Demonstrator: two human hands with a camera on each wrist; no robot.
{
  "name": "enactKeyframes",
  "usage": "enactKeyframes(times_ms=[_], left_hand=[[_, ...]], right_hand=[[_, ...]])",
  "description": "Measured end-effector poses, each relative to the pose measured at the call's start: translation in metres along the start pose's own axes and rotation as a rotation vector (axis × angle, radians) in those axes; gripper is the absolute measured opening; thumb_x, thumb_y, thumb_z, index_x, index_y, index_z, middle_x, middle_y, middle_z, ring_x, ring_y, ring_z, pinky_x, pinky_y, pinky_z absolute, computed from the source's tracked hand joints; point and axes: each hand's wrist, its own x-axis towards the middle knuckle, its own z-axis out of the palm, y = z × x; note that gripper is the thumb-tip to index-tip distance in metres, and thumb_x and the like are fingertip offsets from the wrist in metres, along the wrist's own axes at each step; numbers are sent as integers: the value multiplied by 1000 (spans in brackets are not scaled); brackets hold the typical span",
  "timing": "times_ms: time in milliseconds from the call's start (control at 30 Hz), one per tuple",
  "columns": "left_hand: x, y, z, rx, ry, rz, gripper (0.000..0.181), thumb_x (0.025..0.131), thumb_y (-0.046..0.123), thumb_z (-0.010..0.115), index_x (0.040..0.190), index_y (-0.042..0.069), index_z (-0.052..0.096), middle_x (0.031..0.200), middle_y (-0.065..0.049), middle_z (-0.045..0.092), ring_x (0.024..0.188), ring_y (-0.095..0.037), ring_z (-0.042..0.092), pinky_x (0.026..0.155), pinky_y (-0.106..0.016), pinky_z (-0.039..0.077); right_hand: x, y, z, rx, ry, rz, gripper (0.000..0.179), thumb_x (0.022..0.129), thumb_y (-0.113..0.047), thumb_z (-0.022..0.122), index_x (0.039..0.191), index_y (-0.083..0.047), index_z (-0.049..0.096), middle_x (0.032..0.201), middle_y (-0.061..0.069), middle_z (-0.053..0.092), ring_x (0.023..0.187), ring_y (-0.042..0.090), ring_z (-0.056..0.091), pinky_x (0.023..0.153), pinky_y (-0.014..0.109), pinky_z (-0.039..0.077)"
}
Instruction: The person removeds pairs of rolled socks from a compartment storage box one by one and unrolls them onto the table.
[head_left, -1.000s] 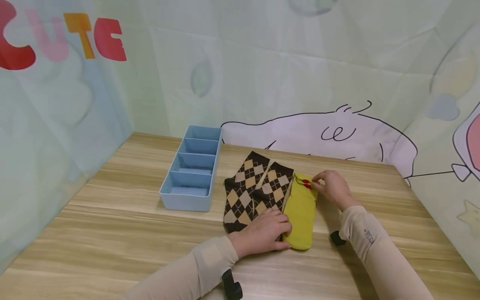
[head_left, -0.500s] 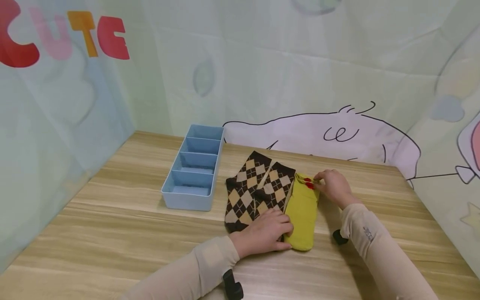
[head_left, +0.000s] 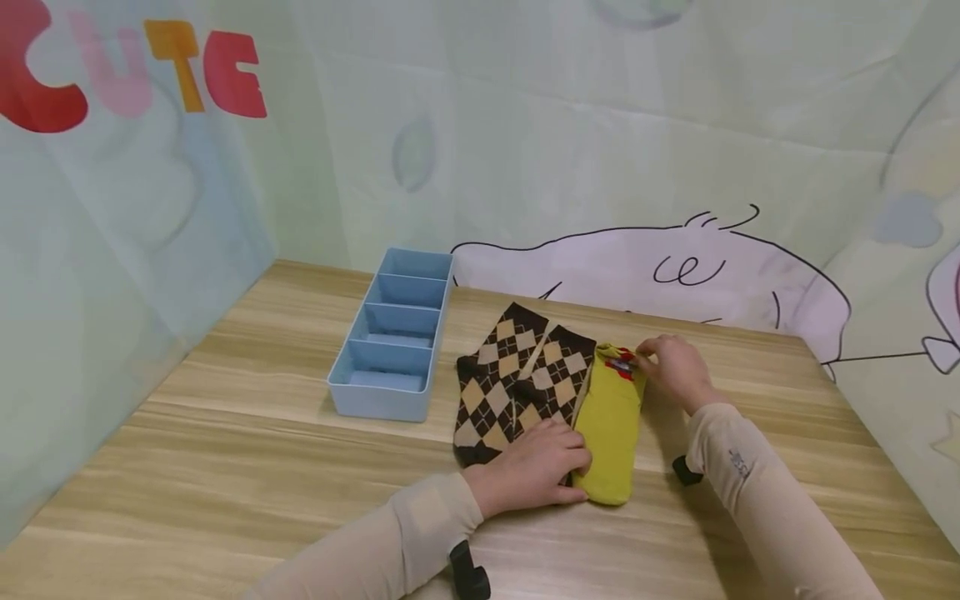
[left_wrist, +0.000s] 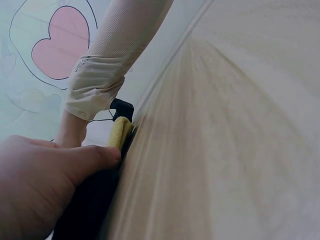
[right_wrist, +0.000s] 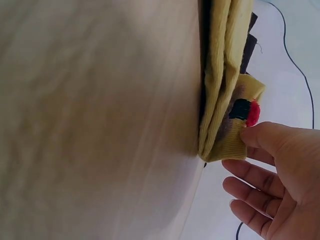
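In the head view, a yellow sock lies lengthwise on the table, its far cuff folded over and showing a red and dark patch. My right hand pinches this cuff; in the right wrist view, thumb and index finger hold the turned-over cuff while the other fingers stay loose. My left hand rests on the near end of a brown argyle sock, its fingertips and thumb touching the yellow sock's left edge. Another argyle sock lies alongside, partly under the first one.
A blue tray with several compartments stands left of the socks on the wooden table. Printed cloth walls rise behind the table and at both sides. Black straps are on both wrists.
The right hand has turned the yellow sock's cuff further over, exposing more of the red and dark patch. The left hand stays on the socks. The head view shifts slightly.
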Motion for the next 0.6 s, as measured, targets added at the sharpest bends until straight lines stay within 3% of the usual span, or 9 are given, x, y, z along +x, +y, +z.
enactKeyframes(times_ms=[600], left_hand=[[-1,0,0,6,4,8,23,84,45,68,90,23,63,94,13,61,95,-6,53,95,-24,42]], right_hand=[[9,8,0,53,27,39,19,91,-8,60,104,1,70,106,23,70,95,42,63,83,53,50]])
